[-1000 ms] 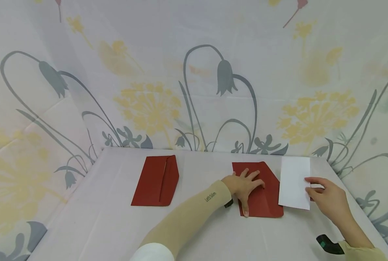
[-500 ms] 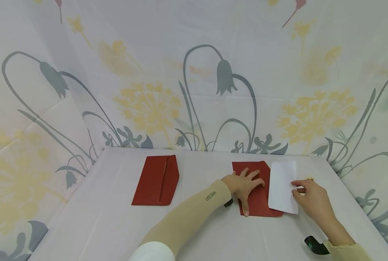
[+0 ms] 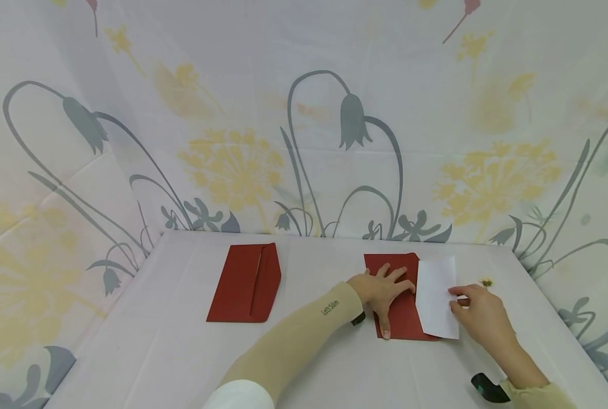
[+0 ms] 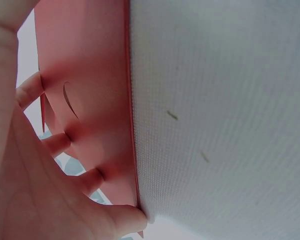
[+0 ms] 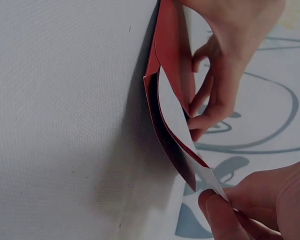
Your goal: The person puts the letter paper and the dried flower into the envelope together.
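A red envelope lies on the table right of centre, its flap side to the right. Spread across its left part, my left hand presses it down with fingertips and thumb, as the left wrist view shows on the red paper. My right hand pinches the right edge of a white card between thumb and fingers. The card's left edge is at the envelope's mouth, over the flap; in the right wrist view the white card slants into the opening. How deep it sits cannot be told.
Another red envelope lies at left on the white-covered table. A small yellow flower is just beyond my right hand. Flower-printed cloth hangs behind the table. Black wrist gear sits at my right forearm.
My right hand has moved left with the white card, which now covers most of the envelope's flap. The small flower has come into view. My left hand has stayed in place.
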Action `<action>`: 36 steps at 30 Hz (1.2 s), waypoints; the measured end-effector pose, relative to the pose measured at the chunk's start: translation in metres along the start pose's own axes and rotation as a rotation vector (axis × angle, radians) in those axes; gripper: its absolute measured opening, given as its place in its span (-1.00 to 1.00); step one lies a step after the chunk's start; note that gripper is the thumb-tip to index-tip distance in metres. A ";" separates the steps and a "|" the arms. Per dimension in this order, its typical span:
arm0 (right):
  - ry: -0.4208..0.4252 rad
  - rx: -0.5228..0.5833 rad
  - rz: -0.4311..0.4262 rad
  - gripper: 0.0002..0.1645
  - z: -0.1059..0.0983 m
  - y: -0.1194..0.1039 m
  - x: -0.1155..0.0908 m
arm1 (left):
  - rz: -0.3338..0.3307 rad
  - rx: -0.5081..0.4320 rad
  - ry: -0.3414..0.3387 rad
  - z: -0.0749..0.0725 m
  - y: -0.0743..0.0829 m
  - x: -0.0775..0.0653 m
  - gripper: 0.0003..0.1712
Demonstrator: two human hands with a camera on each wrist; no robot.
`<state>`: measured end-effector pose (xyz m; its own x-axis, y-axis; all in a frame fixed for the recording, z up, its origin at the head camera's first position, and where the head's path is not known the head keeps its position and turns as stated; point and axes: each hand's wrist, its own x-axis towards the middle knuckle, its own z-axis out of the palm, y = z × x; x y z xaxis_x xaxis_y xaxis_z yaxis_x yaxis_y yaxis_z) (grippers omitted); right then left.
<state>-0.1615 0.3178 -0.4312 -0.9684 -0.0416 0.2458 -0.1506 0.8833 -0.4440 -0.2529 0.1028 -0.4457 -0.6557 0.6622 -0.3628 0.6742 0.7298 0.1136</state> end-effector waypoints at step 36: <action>-0.095 0.007 0.047 -0.70 0.005 -0.006 0.011 | -0.015 -0.002 0.007 0.000 0.001 -0.001 0.22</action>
<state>-0.1719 0.3101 -0.4303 -0.9888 -0.0447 0.1425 -0.1061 0.8819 -0.4593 -0.2516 0.1034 -0.4454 -0.6680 0.6525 -0.3577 0.6635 0.7399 0.1106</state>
